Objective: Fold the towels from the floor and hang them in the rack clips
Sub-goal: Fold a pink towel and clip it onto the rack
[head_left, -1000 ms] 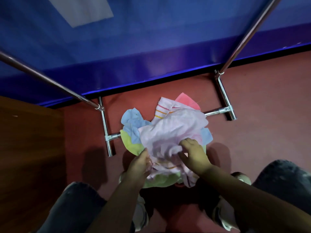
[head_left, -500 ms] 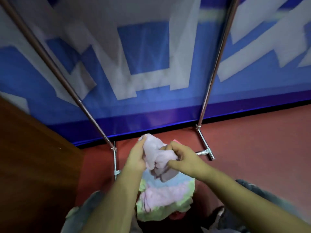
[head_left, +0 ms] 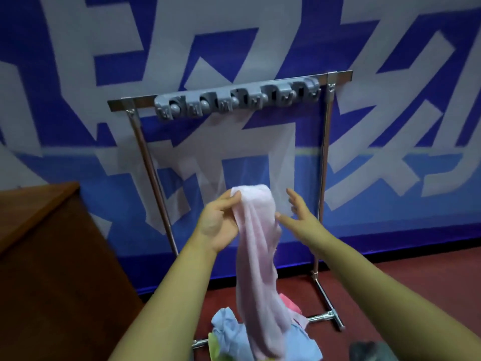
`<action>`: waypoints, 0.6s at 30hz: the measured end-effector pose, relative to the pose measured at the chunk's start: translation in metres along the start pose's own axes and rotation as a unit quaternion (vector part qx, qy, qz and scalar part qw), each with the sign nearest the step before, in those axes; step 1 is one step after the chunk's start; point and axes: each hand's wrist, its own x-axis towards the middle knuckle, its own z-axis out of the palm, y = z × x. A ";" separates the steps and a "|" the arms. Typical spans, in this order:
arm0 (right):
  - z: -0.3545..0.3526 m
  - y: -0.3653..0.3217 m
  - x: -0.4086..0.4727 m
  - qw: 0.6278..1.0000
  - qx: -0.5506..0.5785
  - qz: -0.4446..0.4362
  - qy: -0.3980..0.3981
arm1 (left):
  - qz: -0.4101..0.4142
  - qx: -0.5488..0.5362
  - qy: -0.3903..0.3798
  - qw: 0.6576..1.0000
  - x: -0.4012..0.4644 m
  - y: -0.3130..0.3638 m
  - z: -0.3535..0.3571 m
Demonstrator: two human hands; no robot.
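Note:
A pale pink towel (head_left: 256, 246) hangs in a long loose drape at chest height in front of the metal rack (head_left: 322, 178). My left hand (head_left: 217, 221) pinches its top left corner. My right hand (head_left: 296, 213) is beside the towel's right edge, fingers spread and straight, thumb touching the cloth. A grey strip of rack clips (head_left: 235, 101) runs along the rack's top bar, with nothing hanging in it. Below the towel, a pile of towels (head_left: 226, 332) in blue, pink and green lies on the floor between the rack's feet.
A brown wooden cabinet (head_left: 52, 256) stands at the left, close to the rack's left post. A blue and white banner wall (head_left: 390, 126) is behind the rack. Red floor (head_left: 390, 287) spreads to the right.
I have risen from the pile; the view has lifted to the rack top. The pink towel came up bunched in both hands and now hangs open from my left hand; my right hand has let go.

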 end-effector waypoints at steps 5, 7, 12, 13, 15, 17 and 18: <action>0.001 -0.029 0.013 0.984 0.079 0.048 -0.150 | 0.027 -0.018 -0.023 0.999 -0.012 0.023 0.003; 0.004 -0.039 0.012 0.977 0.109 0.033 -0.181 | 0.030 -0.033 -0.022 0.999 -0.012 0.028 0.001; 0.003 -0.063 0.009 0.978 0.125 -0.007 -0.166 | 0.038 -0.066 -0.006 0.997 -0.005 0.030 -0.003; 0.001 -0.067 0.008 0.981 0.116 -0.027 -0.153 | 0.033 -0.062 -0.003 0.998 -0.005 0.029 -0.004; -0.001 -0.080 0.004 0.987 0.049 -0.073 -0.132 | -0.002 -0.051 -0.002 0.999 -0.004 0.026 -0.007; 0.001 -0.093 -0.002 0.985 -0.027 -0.126 -0.114 | -0.060 -0.029 -0.016 0.998 -0.003 0.025 -0.006; 0.004 -0.099 -0.005 0.981 -0.056 -0.152 -0.104 | -0.090 -0.011 -0.024 0.996 -0.003 0.025 -0.003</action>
